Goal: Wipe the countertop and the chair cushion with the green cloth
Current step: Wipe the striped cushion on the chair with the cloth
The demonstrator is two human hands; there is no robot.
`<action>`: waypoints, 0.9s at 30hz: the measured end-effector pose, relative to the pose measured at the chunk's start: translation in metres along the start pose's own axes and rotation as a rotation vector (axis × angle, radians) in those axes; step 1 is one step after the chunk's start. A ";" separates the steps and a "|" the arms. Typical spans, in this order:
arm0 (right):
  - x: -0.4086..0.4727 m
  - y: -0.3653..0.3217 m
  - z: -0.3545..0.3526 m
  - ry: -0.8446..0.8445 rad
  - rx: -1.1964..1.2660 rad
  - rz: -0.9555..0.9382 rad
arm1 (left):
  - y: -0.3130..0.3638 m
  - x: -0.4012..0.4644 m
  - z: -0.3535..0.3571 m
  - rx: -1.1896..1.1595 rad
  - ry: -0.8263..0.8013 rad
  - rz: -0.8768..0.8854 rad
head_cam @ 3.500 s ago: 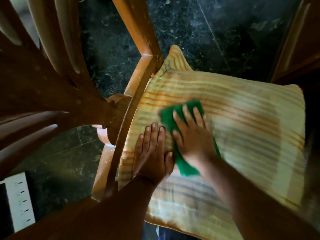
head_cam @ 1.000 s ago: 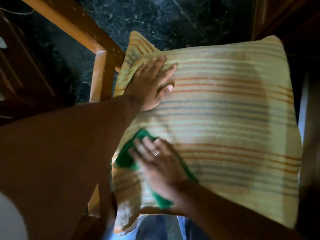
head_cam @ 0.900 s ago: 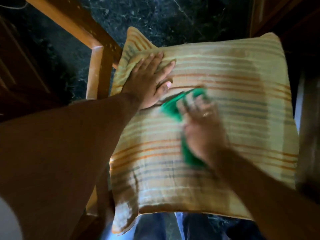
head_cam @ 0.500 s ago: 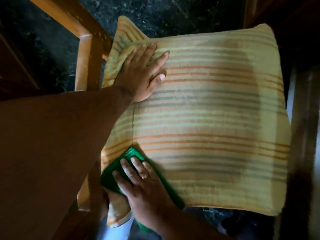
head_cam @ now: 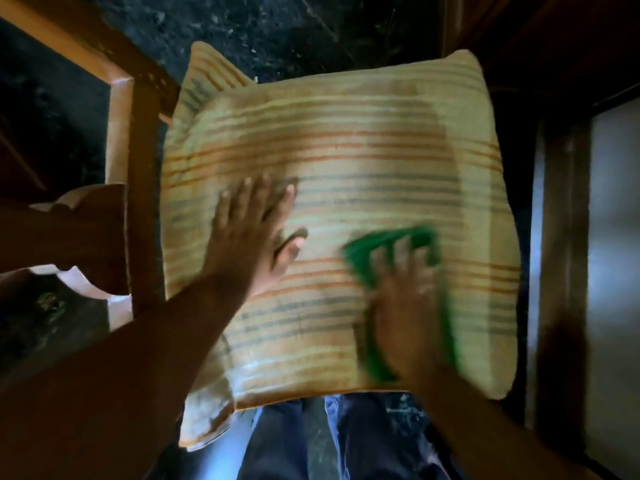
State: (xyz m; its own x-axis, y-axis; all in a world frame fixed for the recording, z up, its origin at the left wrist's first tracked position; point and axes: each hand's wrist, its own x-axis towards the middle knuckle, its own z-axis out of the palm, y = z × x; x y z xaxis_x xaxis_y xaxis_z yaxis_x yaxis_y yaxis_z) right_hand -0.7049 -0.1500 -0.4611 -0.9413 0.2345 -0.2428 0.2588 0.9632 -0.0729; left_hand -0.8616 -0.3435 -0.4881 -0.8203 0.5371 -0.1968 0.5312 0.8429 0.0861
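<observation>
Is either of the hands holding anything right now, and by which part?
Nothing is gripped. The right hand presses flat on the middle of the green cloth; the left hand rests flat on the cushion.

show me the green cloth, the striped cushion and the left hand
green cloth (head_cam: 363, 252), head view, uncovered left corner
striped cushion (head_cam: 346, 133), head view, bare far half
left hand (head_cam: 242, 244), head view, back of the hand

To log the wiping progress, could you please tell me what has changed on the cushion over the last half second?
The right hand swept the green cloth from the near-left corner of the cushion to its right side. The left hand slid from the far-left corner toward the middle. Both hands still press flat.
</observation>
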 end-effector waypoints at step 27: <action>0.008 0.012 -0.034 -0.330 0.190 -0.513 | 0.000 -0.002 -0.026 -0.132 -0.127 -0.192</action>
State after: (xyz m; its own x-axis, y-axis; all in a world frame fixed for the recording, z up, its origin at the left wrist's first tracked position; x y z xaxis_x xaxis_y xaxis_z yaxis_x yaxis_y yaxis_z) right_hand -0.7167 -0.1319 -0.4312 -0.8470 -0.3326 -0.4147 -0.1447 0.8949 -0.4222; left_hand -0.8649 -0.3438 -0.4624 -0.8659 0.3649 -0.3420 0.3288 0.9306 0.1606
